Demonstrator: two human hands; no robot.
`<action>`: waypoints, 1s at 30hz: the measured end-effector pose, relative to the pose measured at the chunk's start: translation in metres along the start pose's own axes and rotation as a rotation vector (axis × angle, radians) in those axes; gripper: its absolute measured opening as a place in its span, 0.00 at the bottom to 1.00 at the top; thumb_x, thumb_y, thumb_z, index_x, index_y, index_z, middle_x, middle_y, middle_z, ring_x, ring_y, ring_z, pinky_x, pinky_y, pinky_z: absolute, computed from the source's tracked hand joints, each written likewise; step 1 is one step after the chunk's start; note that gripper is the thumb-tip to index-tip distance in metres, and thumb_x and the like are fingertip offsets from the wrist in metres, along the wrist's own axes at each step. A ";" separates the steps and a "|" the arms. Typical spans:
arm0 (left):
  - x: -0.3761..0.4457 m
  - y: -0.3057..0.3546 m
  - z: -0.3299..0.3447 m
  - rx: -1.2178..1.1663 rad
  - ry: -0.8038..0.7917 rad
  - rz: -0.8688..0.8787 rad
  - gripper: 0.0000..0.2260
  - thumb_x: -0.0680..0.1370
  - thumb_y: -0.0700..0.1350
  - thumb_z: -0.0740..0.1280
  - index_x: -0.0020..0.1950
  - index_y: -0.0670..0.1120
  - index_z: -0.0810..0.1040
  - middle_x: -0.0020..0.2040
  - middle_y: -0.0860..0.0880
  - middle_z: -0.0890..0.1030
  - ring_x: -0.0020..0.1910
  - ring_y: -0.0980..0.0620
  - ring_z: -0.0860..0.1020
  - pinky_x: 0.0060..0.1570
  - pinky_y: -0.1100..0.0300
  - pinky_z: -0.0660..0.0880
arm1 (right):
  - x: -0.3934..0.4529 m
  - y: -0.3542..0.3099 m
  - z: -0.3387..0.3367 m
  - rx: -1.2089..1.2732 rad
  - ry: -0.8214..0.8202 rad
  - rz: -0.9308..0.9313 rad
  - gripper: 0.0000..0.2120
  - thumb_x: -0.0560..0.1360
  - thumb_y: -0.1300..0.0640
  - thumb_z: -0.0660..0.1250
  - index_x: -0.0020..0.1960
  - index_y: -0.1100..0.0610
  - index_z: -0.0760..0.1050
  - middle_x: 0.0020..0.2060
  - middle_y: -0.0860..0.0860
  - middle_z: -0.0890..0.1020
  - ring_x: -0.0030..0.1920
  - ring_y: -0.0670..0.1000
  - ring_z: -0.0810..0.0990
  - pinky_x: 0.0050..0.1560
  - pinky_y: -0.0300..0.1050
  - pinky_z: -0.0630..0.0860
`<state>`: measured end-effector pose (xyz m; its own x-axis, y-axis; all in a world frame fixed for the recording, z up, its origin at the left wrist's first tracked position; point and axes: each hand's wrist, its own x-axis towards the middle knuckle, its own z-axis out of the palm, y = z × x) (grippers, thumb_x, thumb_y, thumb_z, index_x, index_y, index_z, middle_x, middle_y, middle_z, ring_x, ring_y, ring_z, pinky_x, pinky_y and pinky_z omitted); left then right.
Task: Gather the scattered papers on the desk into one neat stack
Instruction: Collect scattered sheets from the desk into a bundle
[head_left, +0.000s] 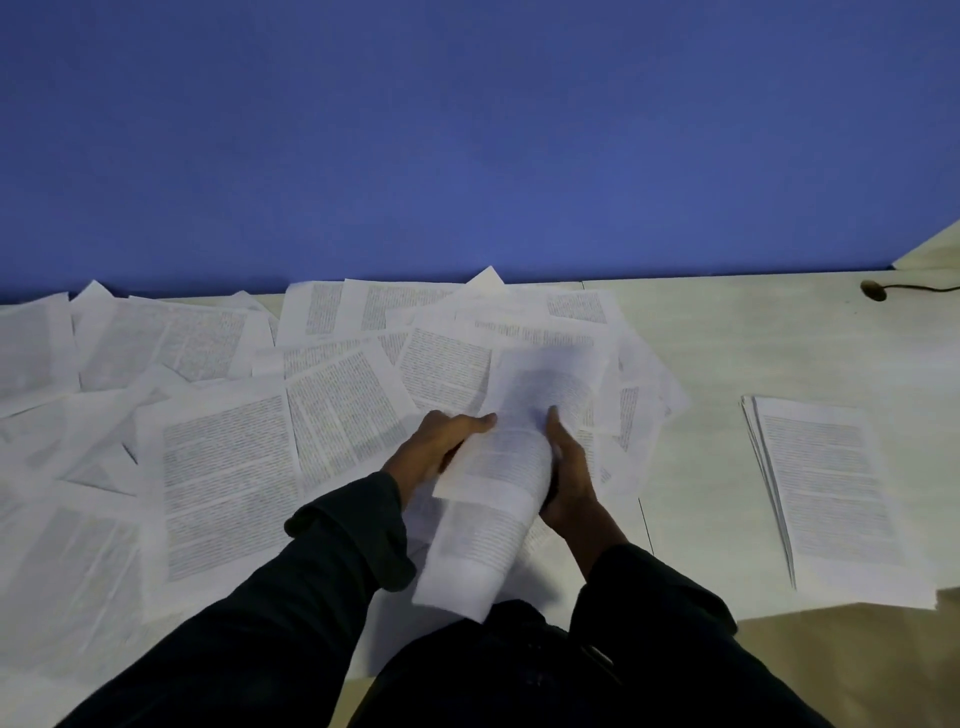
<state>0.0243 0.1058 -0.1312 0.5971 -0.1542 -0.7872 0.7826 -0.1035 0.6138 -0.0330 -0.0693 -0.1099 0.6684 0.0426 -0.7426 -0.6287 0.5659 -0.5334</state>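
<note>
The bundle of sheets (493, 499) between the person's hands looks light and floppy: it bows over into an arch and its near end droops toward the lap, so it would probably handle best gripped along both long edges and tapped square on the desk (727, 332) before being laid down. The left hand (441, 452) holds the bundle's left edge with the thumb laid across the top, and the right hand (569, 478) clasps its right edge, fingers curled beneath. The pages are white, printed with dense blocks of small text, slick enough, one would judge, to slide apart if squeezed loosely. The scattered papers (223, 457) overlap at all angles across the left and middle of the desk, up to the blue wall (467, 130). A started stack (831, 493), slightly fanned, lies well apart at the near right.
</note>
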 end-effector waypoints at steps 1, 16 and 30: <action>-0.002 0.000 -0.001 -0.022 -0.017 -0.026 0.33 0.61 0.59 0.83 0.58 0.42 0.81 0.52 0.43 0.86 0.52 0.43 0.84 0.56 0.48 0.81 | -0.004 -0.003 -0.003 0.004 -0.023 -0.005 0.35 0.77 0.36 0.70 0.73 0.60 0.72 0.67 0.62 0.80 0.68 0.64 0.78 0.72 0.65 0.71; -0.022 -0.026 -0.001 0.085 -0.207 0.131 0.24 0.72 0.35 0.77 0.67 0.41 0.79 0.63 0.43 0.82 0.63 0.43 0.79 0.66 0.48 0.75 | -0.029 -0.003 -0.043 -0.381 0.273 -0.067 0.25 0.66 0.47 0.83 0.57 0.57 0.81 0.53 0.54 0.86 0.55 0.58 0.84 0.56 0.53 0.81; -0.040 -0.014 -0.054 0.252 -0.017 0.180 0.18 0.71 0.28 0.74 0.58 0.43 0.82 0.49 0.49 0.84 0.52 0.46 0.83 0.38 0.63 0.81 | -0.013 0.001 -0.019 -0.572 0.093 -0.007 0.20 0.68 0.67 0.79 0.59 0.65 0.82 0.56 0.61 0.86 0.52 0.61 0.86 0.54 0.60 0.83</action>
<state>-0.0010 0.1664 -0.1114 0.7174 -0.2082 -0.6649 0.5952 -0.3129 0.7402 -0.0500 -0.0848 -0.1086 0.6518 -0.0472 -0.7569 -0.7565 0.0296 -0.6533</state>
